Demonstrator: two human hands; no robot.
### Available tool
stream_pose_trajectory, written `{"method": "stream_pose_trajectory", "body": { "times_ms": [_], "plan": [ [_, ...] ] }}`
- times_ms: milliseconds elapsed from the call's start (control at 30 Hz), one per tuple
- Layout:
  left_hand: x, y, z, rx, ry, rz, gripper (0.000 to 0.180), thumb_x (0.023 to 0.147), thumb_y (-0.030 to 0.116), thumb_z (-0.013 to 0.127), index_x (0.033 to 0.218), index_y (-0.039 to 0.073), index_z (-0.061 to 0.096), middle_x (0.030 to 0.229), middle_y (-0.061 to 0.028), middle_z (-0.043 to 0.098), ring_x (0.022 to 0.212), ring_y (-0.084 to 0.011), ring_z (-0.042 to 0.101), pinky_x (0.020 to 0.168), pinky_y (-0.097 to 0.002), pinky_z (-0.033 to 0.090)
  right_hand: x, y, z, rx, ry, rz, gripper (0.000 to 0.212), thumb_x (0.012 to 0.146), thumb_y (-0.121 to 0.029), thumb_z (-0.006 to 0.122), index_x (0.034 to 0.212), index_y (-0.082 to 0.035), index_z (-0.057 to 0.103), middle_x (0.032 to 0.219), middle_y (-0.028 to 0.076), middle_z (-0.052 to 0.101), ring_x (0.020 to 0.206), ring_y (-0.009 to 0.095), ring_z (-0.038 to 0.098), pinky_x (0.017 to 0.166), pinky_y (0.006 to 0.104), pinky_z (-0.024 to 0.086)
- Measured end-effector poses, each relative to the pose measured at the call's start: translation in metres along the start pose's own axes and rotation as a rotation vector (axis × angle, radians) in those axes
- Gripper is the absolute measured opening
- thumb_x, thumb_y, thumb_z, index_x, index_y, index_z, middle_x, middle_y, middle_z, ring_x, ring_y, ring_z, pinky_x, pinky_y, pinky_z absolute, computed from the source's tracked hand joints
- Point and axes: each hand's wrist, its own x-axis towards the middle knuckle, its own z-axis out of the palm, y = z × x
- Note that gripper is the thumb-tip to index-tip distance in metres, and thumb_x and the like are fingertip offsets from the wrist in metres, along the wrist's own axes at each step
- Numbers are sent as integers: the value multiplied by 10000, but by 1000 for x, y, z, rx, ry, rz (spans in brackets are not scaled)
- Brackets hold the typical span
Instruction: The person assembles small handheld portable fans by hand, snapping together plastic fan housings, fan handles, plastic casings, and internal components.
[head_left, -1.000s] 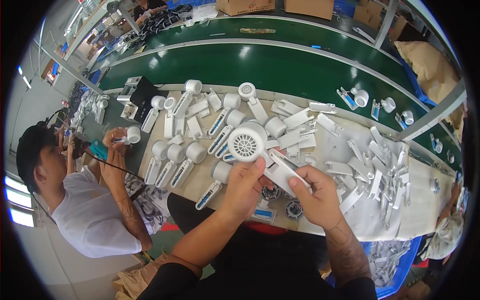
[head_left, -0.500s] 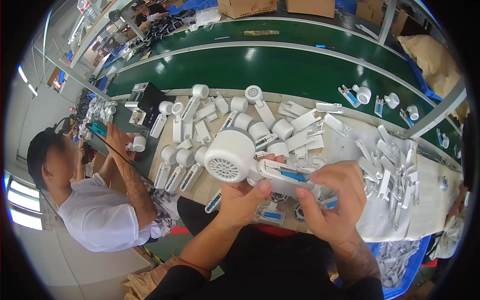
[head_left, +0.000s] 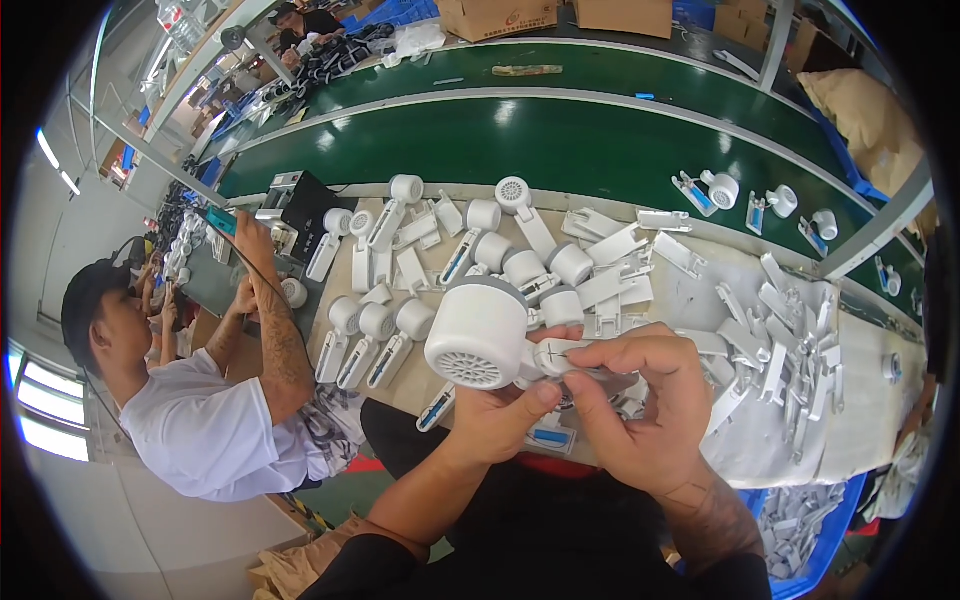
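Observation:
My left hand point(head_left: 500, 420) is wrapped under a white handheld fan point(head_left: 475, 335), whose drum-shaped head has a round slotted grille and a grey rim. At its neck, my right hand point(head_left: 645, 410) pinches the start of the handle between thumb and fingers. A thin dark line, perhaps a wire, shows by the fingertips. Most of the handle is hidden behind the right hand. Beyond my hands, several similar fans point(head_left: 415, 318) lie with blue cells in their open handles. White handle shells point(head_left: 610, 280) are heaped beside them.
To the right is a pile of white plastic parts point(head_left: 770, 350), with a blue bin point(head_left: 850, 510) below the table edge. A green conveyor point(head_left: 420, 150) runs behind, carrying a few fans. At left, a co-worker point(head_left: 210, 420) holds a teal tool point(head_left: 218, 220) near a black box-shaped device point(head_left: 290, 205).
The fan has turned, so the blue cell in its handle no longer shows. My right fingers have shifted toward the neck. The co-worker's teal tool has risen.

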Motion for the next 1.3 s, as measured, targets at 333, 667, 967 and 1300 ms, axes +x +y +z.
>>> {"method": "stream_pose_trajectory", "body": {
  "times_ms": [333, 667, 967, 1300],
  "plan": [
    [-2, -3, -1, 41, 29, -7, 604, 877, 271, 777, 1355, 5, 521, 1304, -170, 605, 1104, -211, 625, 819, -299, 533, -3, 2, 0, 50, -22, 81, 366, 765, 49, 781, 1034, -24, 543, 922, 80, 673, 756, 212, 655, 635, 302, 533],
    [0, 2, -9, 15, 40, 63, 373, 951, 94, 664, 1276, -49, 553, 1179, -158, 663, 1107, -239, 646, 973, -378, 514, 10, 4, -26, -118, -229, 279, 462, 748, -233, 860, 1072, -14, 613, 836, 70, 639, 675, 186, 567, 622, 293, 471],
    [12, -22, -30, 65, 200, -155, 284, 995, 219, 617, 1145, -22, 624, 1044, -125, 705, 886, -171, 688, 817, -322, 562, -56, 47, 20, 428, -261, 911, 281, 842, -232, 793, 862, 17, 663, 685, 98, 607, 565, 143, 549, 544, 273, 436],
    [23, -21, -47, 118, 427, -55, 221, 947, 172, 690, 1072, -11, 684, 944, -73, 726, 777, -109, 663, 665, -232, 516, -47, 58, 33, 475, -387, 1038, 224, 929, -190, 693, 993, 19, 644, 735, 5, 637, 604, 51, 540, 537, 225, 417]
  ]
}}
